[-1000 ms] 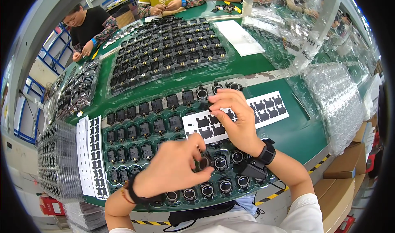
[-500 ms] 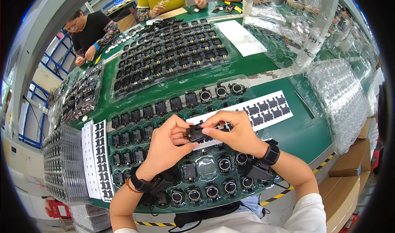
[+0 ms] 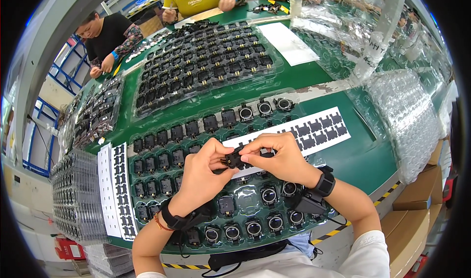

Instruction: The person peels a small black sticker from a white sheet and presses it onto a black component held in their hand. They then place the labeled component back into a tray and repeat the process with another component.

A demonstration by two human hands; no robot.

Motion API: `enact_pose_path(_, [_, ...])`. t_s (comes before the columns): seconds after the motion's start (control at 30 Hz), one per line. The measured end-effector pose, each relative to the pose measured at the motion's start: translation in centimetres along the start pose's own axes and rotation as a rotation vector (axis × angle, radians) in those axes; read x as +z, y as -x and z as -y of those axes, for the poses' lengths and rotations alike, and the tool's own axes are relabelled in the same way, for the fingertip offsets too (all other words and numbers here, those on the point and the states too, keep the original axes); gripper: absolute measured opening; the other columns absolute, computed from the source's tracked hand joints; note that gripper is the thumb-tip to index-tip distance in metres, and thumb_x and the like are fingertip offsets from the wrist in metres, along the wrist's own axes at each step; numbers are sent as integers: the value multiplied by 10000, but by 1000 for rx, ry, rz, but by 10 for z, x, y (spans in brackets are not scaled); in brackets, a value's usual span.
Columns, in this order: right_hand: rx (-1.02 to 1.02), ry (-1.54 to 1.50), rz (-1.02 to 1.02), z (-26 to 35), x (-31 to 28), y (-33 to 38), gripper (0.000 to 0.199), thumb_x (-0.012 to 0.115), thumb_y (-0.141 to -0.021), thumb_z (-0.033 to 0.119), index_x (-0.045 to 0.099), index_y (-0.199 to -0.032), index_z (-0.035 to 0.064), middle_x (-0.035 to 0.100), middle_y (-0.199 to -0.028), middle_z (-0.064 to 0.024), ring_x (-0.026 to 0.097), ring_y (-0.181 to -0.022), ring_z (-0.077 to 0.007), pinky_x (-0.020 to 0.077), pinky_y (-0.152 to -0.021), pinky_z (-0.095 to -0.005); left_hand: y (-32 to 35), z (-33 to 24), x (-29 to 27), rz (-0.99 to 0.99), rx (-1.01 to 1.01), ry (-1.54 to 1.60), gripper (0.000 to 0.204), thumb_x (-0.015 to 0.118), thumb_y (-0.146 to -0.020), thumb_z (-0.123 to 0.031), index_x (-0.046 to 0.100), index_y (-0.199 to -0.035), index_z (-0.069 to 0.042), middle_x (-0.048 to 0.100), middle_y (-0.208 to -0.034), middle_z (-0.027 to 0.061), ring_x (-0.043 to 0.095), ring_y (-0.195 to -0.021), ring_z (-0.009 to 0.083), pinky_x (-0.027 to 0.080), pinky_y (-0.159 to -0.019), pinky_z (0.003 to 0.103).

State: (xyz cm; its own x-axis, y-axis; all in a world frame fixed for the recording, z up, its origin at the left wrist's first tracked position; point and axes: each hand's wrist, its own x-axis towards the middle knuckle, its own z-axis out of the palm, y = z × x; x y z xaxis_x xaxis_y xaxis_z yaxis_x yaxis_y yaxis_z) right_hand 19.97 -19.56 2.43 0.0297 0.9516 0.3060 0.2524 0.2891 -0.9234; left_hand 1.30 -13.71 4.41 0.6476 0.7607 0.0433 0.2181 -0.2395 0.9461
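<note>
My left hand (image 3: 201, 175) and my right hand (image 3: 277, 158) meet above a clear tray (image 3: 162, 180) of small black square parts. Between their fingertips they pinch one small black part (image 3: 232, 158). The fingers of my right hand press on its top edge, those of my left hold it from the left side. A white sheet with rows of black die-cut stickers (image 3: 314, 130) lies just behind my hands. Both wrists wear dark bands.
A second sticker sheet (image 3: 117, 189) lies at the tray's left, beside a stack of clear trays (image 3: 73, 199). A larger tray of black parts (image 3: 206, 67) sits further back. Stacked clear blister trays (image 3: 407, 111) stand at the right. Other people work at the far edge.
One second ago my left hand was low over the tray's front rows and my right at the sticker sheet. They have come together and now hold one black part between them.
</note>
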Motion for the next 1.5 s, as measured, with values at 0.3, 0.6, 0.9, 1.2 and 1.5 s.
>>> enact_pose_path(0.3, [-368, 367, -106, -11, 4, 0, 113, 737, -717, 61, 651, -790, 68, 646, -693, -26, 596, -611, -192, 430, -591, -297, 2, -4, 9, -9, 68, -76, 332, 722, -715, 64, 479, -936, 15, 643, -978, 136, 652, -915, 167, 550, -791, 281])
enact_pose_path(0.6, [-319, 686, -175, 2, -2, 4, 289, 749, -710, 92, 566, -928, 40, 584, -620, -3, 548, -581, -210, 401, -574, -339, 1, -7, 14, -30, -64, -53, 325, 704, -731, 77, 465, -937, 0, 632, -984, 108, 635, -884, 130, 532, -781, 259])
enact_pose_path(0.9, [-246, 683, -116, -16, -4, 2, 370, 664, -757, 96, 528, -1092, 16, 591, -930, -108, 534, -909, -281, 404, -779, -398, 8, -12, 3, 8, -213, 476, 361, 690, -748, 58, 489, -1040, -10, 622, -980, 88, 606, -885, 116, 499, -794, 245])
enact_pose_path(1.2, [-192, 767, -97, -19, -1, 3, 388, 615, -726, 8, 554, -1108, 36, 551, -1042, -103, 488, -1013, -289, 336, -878, -417, 34, -16, 8, 198, -136, 6, 316, 663, -765, 62, 542, -1045, -19, 603, -969, 57, 614, -834, 109, 511, -719, 249])
enact_pose_path(1.5, [-251, 712, -224, -15, -4, -2, 190, 570, -795, -40, 590, -949, 71, 575, -881, -39, 542, -856, -216, 313, -843, -344, 48, -9, 26, 236, 78, -492, 286, 732, -729, -42, 593, -979, -45, 537, -895, 59, 604, -719, 182, 504, -619, 286])
